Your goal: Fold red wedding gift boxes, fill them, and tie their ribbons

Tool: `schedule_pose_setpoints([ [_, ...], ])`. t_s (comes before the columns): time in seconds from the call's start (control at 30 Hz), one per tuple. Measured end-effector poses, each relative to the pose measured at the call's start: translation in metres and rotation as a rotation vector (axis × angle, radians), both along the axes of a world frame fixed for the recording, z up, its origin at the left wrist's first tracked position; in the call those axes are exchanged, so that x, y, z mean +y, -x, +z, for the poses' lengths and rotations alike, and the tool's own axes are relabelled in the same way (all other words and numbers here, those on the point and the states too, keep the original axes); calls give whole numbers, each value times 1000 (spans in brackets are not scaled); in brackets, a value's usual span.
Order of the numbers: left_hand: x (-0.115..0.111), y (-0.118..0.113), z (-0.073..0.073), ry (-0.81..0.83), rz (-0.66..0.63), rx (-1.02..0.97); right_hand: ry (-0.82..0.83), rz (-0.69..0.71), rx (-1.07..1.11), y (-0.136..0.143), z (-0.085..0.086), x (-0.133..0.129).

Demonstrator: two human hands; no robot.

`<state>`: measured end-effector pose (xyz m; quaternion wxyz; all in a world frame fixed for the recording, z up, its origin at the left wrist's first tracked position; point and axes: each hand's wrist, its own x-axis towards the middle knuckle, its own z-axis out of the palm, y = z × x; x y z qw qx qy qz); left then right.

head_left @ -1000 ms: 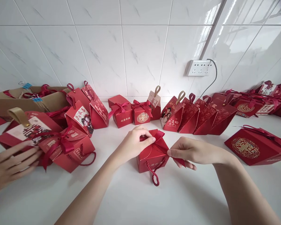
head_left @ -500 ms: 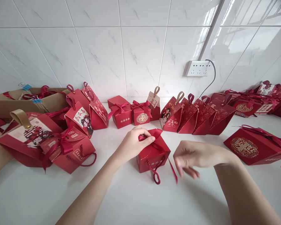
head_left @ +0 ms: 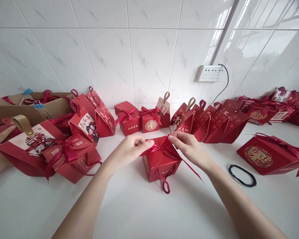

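Observation:
A red gift box [head_left: 151, 167] with folded top flaps stands on the white tabletop in front of me, its twisted red cord handle [head_left: 166, 186] hanging down the front. A dark red ribbon [head_left: 160, 148] crosses at the middle of its top. My left hand [head_left: 136, 147] pinches the ribbon on the left side of the box. On the right, my right hand [head_left: 186, 146] pinches the ribbon between thumb and finger, while a loose ribbon tail trails down to the right.
A black elastic band [head_left: 242, 176] and a red box with a gold emblem [head_left: 258, 155] lie to the right. Several red boxes [head_left: 210, 124] line the wall. At left are more boxes, a cardboard carton [head_left: 17, 113] and another person's hand [head_left: 0, 151].
My right hand has moved up and left from beside the box to the ribbon. My left hand has shifted slightly left and down. The black band now shows.

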<state>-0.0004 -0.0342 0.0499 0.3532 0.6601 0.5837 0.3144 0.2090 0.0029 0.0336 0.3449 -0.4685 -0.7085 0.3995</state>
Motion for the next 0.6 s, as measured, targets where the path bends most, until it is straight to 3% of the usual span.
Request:
schedule_pose_setpoints([
  [0.2,4,-6,-8,-61,-5,40,143,50,138,1,-2,0],
  [0.4,7,-4,-13,-12,0,36,327,54,355,-2,-8,6],
  [0.6,8,-7,-20,-77,-8,-27,360,8,301,-4,-11,5],
])
